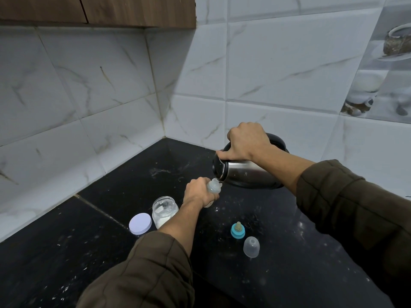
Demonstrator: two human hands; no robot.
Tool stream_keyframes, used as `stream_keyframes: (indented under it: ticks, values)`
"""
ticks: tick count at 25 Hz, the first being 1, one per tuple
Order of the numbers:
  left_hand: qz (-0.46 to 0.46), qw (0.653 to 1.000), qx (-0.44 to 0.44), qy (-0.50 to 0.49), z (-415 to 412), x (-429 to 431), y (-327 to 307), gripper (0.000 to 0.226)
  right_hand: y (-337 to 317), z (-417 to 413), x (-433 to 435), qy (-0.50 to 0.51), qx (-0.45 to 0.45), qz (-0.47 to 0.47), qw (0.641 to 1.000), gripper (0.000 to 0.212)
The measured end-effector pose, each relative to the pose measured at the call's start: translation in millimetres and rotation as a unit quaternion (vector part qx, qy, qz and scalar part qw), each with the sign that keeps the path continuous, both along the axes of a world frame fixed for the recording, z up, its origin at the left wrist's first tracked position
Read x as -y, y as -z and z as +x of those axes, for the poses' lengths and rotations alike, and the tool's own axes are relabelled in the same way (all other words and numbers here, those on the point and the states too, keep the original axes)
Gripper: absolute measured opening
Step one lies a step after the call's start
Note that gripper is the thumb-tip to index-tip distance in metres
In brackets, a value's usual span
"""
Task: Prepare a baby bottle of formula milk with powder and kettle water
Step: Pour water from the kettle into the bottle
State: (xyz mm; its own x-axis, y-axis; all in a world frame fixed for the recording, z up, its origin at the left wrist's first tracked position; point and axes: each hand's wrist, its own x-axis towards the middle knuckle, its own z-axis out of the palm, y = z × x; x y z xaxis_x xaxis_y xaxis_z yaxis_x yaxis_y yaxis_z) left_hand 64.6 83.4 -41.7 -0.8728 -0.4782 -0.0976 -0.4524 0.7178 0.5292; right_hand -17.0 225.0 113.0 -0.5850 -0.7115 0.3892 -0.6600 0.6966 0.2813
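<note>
Spreading across the lower frame, the black speckled countertop [289, 252] meets white marble-look wall tiles [100, 85] in a corner, with a wooden cabinet [133, 10] cut off at the top edge. Above the counter, the steel electric kettle [246, 174] lies tipped on its side, long axis roughly level, base toward the right and spout pointing left and down. The right hand [246, 142] is closed around the kettle's handle on top, hiding most of it. The spout sits at the open mouth of the baby bottle [214, 185], which leans with its neck up and to the right. The left hand [199, 192] is wrapped tightly around the bottle's body, hiding it; its contents cannot be made out. Left of that forearm stands an open glass jar of white powder [165, 211], partly covered by the arm, with its pale lid [140, 223] lying flat just beside it. Nearer the camera, on the right, the teal-ringed teat [238, 230] stands upright, the clear bottle cap [251, 246] close by.
</note>
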Motion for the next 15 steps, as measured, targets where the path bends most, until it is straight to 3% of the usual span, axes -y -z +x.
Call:
stream_keyframes:
  ticks: [15]
  values:
    - [0.007, 1.000, 0.005, 0.001, -3.4, 1.5, 2.9, 0.057, 0.4, 0.2, 1.0, -0.006, 0.003, 0.004, 1.000, 0.059]
